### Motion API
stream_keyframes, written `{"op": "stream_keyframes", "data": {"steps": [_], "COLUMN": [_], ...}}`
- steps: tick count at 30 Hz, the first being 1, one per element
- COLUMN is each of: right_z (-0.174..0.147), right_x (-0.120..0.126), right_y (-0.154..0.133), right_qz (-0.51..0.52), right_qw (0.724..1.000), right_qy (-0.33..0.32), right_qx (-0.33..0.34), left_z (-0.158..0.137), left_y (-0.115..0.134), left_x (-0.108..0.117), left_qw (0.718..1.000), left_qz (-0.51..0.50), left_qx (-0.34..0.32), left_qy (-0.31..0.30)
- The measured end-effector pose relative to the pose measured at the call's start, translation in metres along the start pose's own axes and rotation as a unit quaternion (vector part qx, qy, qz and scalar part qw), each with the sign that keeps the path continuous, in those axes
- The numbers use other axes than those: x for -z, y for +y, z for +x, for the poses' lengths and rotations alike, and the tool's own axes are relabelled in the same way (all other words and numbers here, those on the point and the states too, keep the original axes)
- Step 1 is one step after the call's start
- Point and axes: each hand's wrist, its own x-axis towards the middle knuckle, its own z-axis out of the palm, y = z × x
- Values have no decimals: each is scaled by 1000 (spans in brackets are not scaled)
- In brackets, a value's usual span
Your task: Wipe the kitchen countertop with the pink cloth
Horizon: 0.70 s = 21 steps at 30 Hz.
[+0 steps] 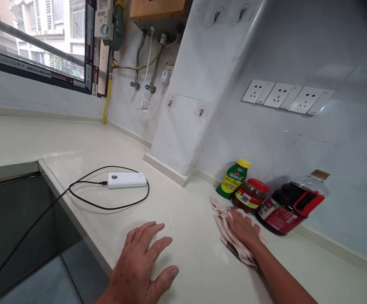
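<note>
My right hand [243,228] presses on a pink cleaning cloth [223,217] that lies crumpled on the white countertop [189,249]. Part of the cloth is hidden under the palm and fingers. Just behind it stand a green squeeze bottle [233,179] with a yellow cap, a jar [249,196] with a red lid, and a large bottle [291,207] of dark liquid with a red handle. My left hand [142,261] hovers near the counter's front edge, fingers spread, with nothing in it.
A white power bank [126,180] with a looped black cable [107,208] lies on the counter at left; the cable trails over the front edge. Wall sockets [278,95] are above the bottles. A tiled pillar [183,139] juts out at the back. A yellow pipe [107,101] meets the far corner.
</note>
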Motion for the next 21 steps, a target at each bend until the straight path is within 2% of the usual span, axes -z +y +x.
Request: {"op": "stream_keyframes", "data": {"steps": [5, 9, 12, 16, 21], "right_z": [18, -3, -35, -94, -167], "right_x": [21, 36, 45, 57, 68], "right_y": [-120, -178, -196, -201, -216], "right_qz": [38, 53, 57, 66, 90], "right_qw": [995, 984, 975, 955, 909], "right_qy": [-25, -31, -32, -37, -58], "right_qx": [91, 168, 212, 286, 402], "left_z": [0, 2, 1, 0, -3], "left_y": [-2, 0, -1, -3, 1], "left_x": [0, 1, 1, 2, 14], "left_qw": [998, 996, 993, 988, 985], "left_qz": [-31, -45, -66, -102, -137], "left_qx": [2, 2, 5, 25, 24], "left_qy": [57, 73, 98, 117, 103]}}
